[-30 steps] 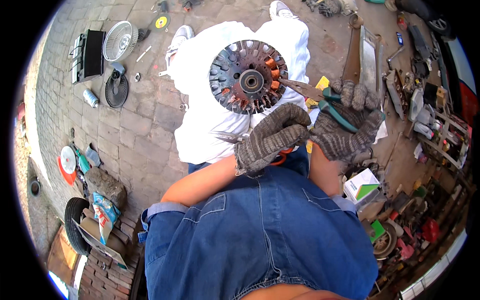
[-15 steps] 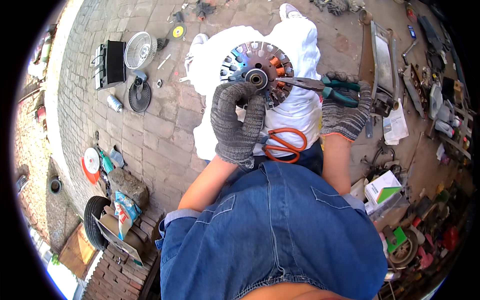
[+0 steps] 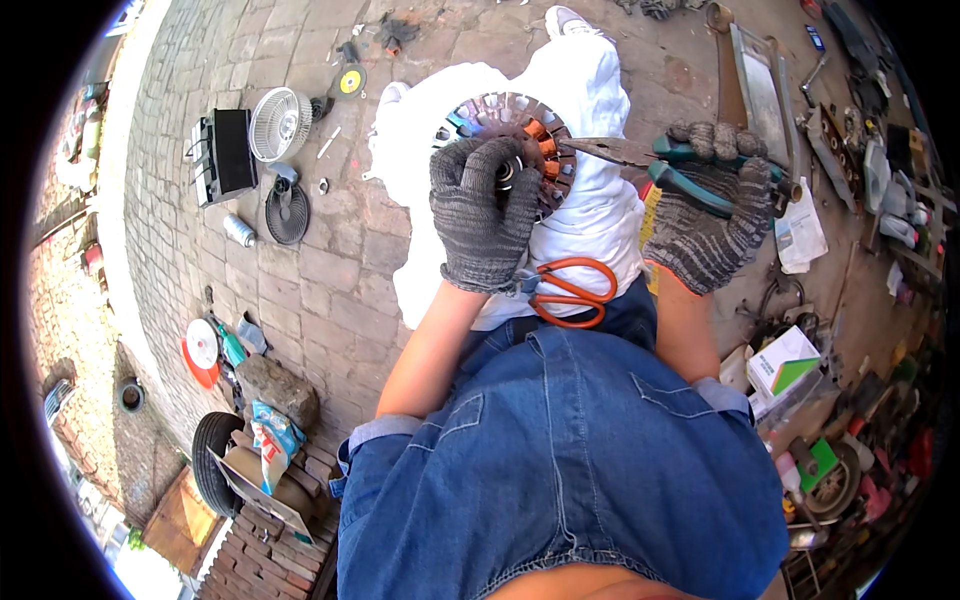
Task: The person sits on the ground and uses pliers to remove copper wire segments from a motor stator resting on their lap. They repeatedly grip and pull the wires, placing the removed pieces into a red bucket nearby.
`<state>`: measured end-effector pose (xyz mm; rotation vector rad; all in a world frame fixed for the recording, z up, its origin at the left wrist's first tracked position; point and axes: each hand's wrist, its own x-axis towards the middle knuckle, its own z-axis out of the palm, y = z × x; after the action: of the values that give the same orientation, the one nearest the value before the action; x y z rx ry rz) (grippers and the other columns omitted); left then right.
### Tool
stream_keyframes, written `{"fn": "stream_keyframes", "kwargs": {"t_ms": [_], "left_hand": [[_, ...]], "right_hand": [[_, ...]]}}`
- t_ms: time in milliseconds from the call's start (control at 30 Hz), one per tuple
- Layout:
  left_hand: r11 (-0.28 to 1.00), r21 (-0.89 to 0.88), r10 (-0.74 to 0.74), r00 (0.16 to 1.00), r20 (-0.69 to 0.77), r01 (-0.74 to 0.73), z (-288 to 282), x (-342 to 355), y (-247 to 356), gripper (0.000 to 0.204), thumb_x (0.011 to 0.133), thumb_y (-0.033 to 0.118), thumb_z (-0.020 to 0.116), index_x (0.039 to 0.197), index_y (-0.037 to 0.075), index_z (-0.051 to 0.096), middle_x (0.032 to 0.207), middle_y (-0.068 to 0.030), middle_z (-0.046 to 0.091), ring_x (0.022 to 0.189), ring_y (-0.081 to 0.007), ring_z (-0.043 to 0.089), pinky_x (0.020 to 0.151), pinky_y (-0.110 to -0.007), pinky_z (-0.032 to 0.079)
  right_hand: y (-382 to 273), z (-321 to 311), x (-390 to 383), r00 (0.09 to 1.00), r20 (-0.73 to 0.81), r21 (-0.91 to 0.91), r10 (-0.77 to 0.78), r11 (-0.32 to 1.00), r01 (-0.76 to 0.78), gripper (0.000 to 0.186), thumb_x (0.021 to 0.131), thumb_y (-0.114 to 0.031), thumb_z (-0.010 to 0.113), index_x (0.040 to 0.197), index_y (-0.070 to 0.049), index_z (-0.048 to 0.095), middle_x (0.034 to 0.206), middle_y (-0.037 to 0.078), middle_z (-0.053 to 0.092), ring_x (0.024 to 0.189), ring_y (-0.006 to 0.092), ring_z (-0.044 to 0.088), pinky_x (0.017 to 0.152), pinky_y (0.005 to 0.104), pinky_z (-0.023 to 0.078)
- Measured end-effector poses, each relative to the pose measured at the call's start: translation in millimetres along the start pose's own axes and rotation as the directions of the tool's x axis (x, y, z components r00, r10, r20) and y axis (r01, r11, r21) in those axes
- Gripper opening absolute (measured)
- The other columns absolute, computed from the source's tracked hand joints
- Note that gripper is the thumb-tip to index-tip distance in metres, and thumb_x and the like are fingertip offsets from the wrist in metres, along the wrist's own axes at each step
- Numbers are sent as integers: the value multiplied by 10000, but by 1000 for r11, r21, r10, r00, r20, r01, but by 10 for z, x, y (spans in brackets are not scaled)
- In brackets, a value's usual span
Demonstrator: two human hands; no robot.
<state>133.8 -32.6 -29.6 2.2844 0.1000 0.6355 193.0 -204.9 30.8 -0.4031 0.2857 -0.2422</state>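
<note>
A round motor stator (image 3: 556, 182) with slots around its rim and some copper coils (image 3: 541, 140) rests over my lap on a white cloth (image 3: 592, 90). My left hand (image 3: 480, 220), in a grey knitted glove, is wrapped around its hub and hides much of its near side. My right hand (image 3: 715, 225), gloved alike, grips long-nose pliers (image 3: 618, 151) by their green handles. Their tips reach the stator's right edge beside the coils; whether they pinch a wire is too small to tell. Orange-handled scissors (image 3: 567, 323) lie on my lap just below.
On the paving at left are a black box (image 3: 232, 150), a white fan cage (image 3: 281, 122), a small black fan (image 3: 287, 212) and a spray can (image 3: 239, 231). At right stand a metal frame (image 3: 757, 90), a white-and-green box (image 3: 785, 362) and piled parts.
My right hand and the pliers have shifted right, the tips now out at the stator's edge. My left hand has closed further over the hub. The view has tilted slightly.
</note>
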Motion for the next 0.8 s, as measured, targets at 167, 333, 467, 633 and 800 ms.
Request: {"fn": "stream_keyframes", "kwargs": {"t_ms": [167,333,467,633,800], "left_hand": [[993,102,65,994,-91,-55,50,-20,2,339,753,198,712,1043,69,592,1004,-143,577,939,-318,564,796,-423,478],[994,67,94,990,-107,-87,112,-17,-88,345,765,215,699,1055,68,585,1028,-152,578,949,-333,571,811,-434,476],[994,32,111,991,-72,-109,118,-28,-139,323,772,217,690,1041,68,592,1031,-153,583,926,-339,586,807,-444,475],[993,66,108,988,-108,-101,168,-42,-142,316,768,213,692,1036,73,597,1024,-150,584,923,-333,587,803,-439,474],[991,69,119,989,-90,-113,142,-50,-122,314,767,210,692,1034,75,598,1015,-146,582,917,-334,584,801,-440,472]], "right_hand": [[89,-167,71,985,173,-28,-24,999,29,192,880,-205,594,993,-54,560,897,86,577,879,241,560,884,458,439],[80,-270,213,954,295,-88,-47,993,76,249,861,-216,614,1037,-54,548,907,96,575,877,245,561,896,498,435],[-62,71,189,989,116,-78,-89,992,98,340,853,-330,642,1013,-48,538,874,77,570,866,240,555,931,538,404],[177,-202,52,961,274,-111,-14,993,47,293,854,-272,633,1026,-53,546,879,83,569,867,239,557,915,518,416],[-57,55,217,949,311,-45,-58,996,76,254,854,-215,623,1040,-57,553,884,89,569,867,238,560,899,498,429]]}}
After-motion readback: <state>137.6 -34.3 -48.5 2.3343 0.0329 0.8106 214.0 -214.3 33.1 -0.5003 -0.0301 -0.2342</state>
